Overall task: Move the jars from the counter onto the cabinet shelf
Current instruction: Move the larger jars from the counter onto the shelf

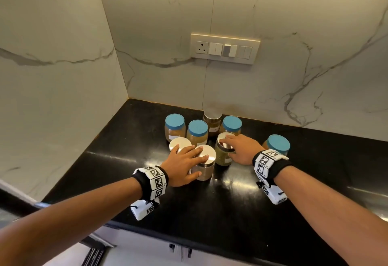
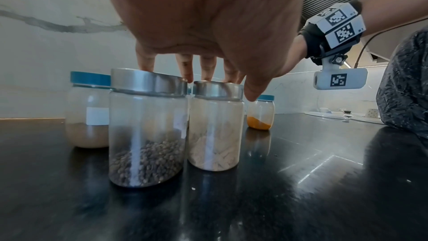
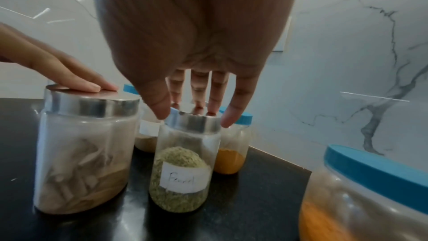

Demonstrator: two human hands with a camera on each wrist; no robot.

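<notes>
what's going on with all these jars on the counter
A person is reaching over a cluster of jars on the black counter. The left hand rests on the steel lid of the jar of pale sticks; the right hand spreads over the fennel jar. Neither jar is lifted yet. Blue-lidded jars wait behind.

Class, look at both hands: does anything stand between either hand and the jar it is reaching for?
Nothing visible does. The left hand already rests its fingers on the steel lid of the pale-filled jar, and the right hand has its fingertips on the lid of the fennel jar. Neighbouring jars stand close beside both, but none covers either lid.
</notes>
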